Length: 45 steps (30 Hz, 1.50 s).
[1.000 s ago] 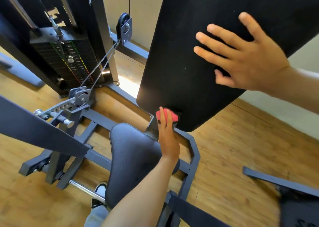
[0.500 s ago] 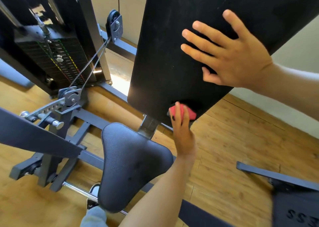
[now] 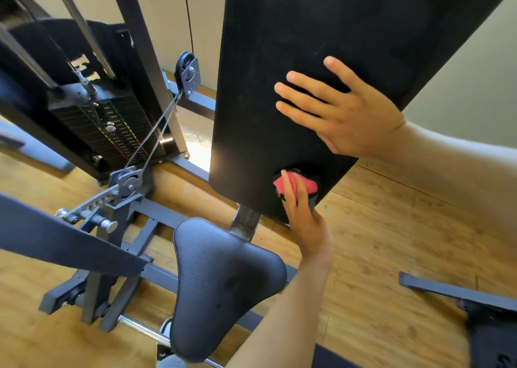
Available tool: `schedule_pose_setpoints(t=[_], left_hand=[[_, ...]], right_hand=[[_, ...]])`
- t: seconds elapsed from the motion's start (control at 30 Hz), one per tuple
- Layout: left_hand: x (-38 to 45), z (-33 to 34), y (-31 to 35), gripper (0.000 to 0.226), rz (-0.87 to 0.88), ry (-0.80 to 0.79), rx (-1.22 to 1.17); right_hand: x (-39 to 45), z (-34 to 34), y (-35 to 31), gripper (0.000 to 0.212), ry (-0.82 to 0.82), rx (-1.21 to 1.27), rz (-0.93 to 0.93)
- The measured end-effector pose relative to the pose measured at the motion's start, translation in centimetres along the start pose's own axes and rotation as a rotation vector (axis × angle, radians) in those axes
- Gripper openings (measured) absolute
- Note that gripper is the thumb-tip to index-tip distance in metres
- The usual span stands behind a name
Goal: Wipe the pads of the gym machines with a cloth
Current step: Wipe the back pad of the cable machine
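A tall black back pad (image 3: 307, 32) stands upright in the middle of the view. My left hand (image 3: 303, 213) presses a red cloth (image 3: 310, 186) against the pad's lower edge, near its right corner, with straight fingers laid over the cloth. The thumb is hidden. My right hand (image 3: 344, 116) lies flat on the pad above it, fingers spread. Below the pad, a black triangular seat pad (image 3: 221, 283) sits under my left forearm.
A weight stack (image 3: 112, 132) with cables and a pulley (image 3: 188, 74) stands at the left. A grey machine arm (image 3: 56, 244) crosses the lower left. Another grey frame piece (image 3: 458, 295) lies on the wooden floor (image 3: 391, 241) at the right.
My left hand has slid the red cloth to the right along the back pad's lower edge. My right hand has stayed flat on the pad.
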<state>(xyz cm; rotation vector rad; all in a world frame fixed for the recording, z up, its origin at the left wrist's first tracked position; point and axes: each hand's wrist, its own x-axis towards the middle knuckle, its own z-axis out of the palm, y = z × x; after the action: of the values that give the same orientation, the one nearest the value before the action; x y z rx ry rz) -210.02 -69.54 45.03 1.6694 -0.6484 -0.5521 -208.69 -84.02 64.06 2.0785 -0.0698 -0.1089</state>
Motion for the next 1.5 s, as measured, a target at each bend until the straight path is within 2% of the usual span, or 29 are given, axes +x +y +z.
schedule_pose_setpoints(t=[0.07, 0.13, 0.17, 0.23, 0.3, 0.4, 0.5, 0.57, 0.67, 0.77, 0.83, 0.9, 0.93, 1.0, 1.07, 1.1, 1.2, 1.23, 1.3, 1.37, 1.43, 1.5], left_hand=[[-0.5, -0.2, -1.1, 0.101, -0.163, 0.050, -0.018], [0.0, -0.3, 0.3, 0.088, -0.209, 0.122, -0.076], [0.6, -0.3, 1.9, 0.084, -0.168, 0.152, -0.114], [2.2, 0.1, 5.0, 0.081, 0.024, 0.151, -0.148], [3.1, 0.5, 6.3, 0.082, 0.156, 0.118, -0.085], [2.5, 0.2, 3.4, 0.095, 0.156, 0.023, 0.024], [1.8, -0.1, 1.0, 0.098, 0.077, -0.009, 0.023], [1.2, 0.1, 0.5, 0.093, 0.004, 0.039, 0.014], [1.2, 1.4, 0.2, 0.089, -0.207, 0.153, -0.002], [1.2, 1.3, 2.8, 0.087, -0.325, 0.161, -0.076], [1.1, 1.1, 6.1, 0.085, -0.176, 0.093, -0.111], [0.9, 1.2, 8.7, 0.078, 0.151, -0.013, -0.075], [1.1, 1.4, 9.5, 0.074, 0.263, -0.044, -0.058], [1.5, 1.7, 9.4, 0.075, 0.341, -0.054, -0.011], [1.0, 1.2, 7.4, 0.083, 0.258, -0.030, 0.049], [1.0, 1.1, 5.7, 0.086, 0.153, 0.007, 0.056], [1.6, 0.9, -0.2, 0.093, -0.343, 0.178, -0.035], [1.8, 0.7, -0.6, 0.094, -0.399, 0.204, -0.040], [1.6, 0.7, 1.8, 0.088, -0.309, 0.198, -0.080], [1.2, 1.2, 6.7, 0.083, -0.068, 0.110, -0.131], [0.9, 1.7, 9.6, 0.089, 0.180, 0.021, -0.082], [1.4, 1.6, 8.5, 0.090, 0.326, -0.062, 0.020]], right_hand=[[0.0, 0.0, 0.2, 0.061, 0.004, -0.010, 0.003], [0.1, 0.1, 0.3, 0.060, 0.008, -0.003, -0.001], [0.1, 0.2, 0.2, 0.060, 0.017, -0.004, 0.004], [0.1, 0.5, 0.1, 0.059, 0.031, 0.000, 0.021], [0.1, 0.5, -0.1, 0.061, 0.027, -0.006, 0.019], [0.1, 0.4, -0.1, 0.059, 0.024, 0.020, 0.022], [0.0, 0.4, 0.2, 0.059, 0.027, 0.005, 0.010], [0.0, 0.2, 0.1, 0.060, 0.016, 0.013, -0.001], [0.0, 0.1, 0.0, 0.059, 0.015, 0.016, 0.007], [-0.1, 0.0, 0.3, 0.062, 0.002, 0.025, 0.007], [0.1, -0.4, 0.7, 0.062, -0.030, 0.069, -0.006], [0.1, -1.0, 1.1, 0.063, -0.059, 0.096, -0.052], [0.2, -1.2, 2.0, 0.064, -0.060, 0.062, -0.075], [0.5, -1.6, 4.4, 0.061, -0.040, 0.001, -0.085], [0.6, -1.9, 5.7, 0.060, -0.028, -0.027, -0.109], [0.7, -1.9, 6.0, 0.059, -0.032, -0.043, -0.128], [1.0, -2.2, 6.1, 0.064, -0.064, -0.032, -0.158], [1.0, -2.2, 6.1, 0.065, -0.069, -0.023, -0.163], [1.0, -2.1, 6.2, 0.065, -0.058, -0.006, -0.167], [1.0, -2.0, 6.3, 0.064, -0.035, -0.020, -0.148], [1.0, -1.9, 6.0, 0.065, -0.043, -0.026, -0.150], [0.9, -1.9, 6.1, 0.066, -0.049, -0.031, -0.143]])
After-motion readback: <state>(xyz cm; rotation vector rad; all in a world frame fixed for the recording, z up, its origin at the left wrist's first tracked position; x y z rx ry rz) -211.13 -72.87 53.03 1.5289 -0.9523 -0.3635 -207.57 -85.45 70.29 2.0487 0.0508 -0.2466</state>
